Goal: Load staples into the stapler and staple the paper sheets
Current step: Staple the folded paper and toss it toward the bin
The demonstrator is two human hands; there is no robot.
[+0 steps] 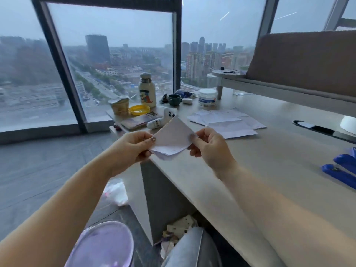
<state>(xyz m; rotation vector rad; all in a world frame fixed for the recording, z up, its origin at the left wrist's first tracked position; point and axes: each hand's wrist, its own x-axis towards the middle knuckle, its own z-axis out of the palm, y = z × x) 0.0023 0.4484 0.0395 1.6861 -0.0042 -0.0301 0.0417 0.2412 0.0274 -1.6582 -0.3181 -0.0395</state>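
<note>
Left hand (133, 147) and right hand (210, 146) pinching paper sheets (171, 135) at opposite corners: square edges first, then reach stapler (344, 170) at tabletop's right edge.

The folded white paper sheets (171, 139) at centre frame look thin, matt and creased. The pale beige tabletop (269, 155), across the right half, is smooth with a dull finish. At the right edge, the blue plastic stapler (336, 173) is glossy. The brown upholstered seat back (308, 60), upper right, looks like coarse woven cloth.
</note>
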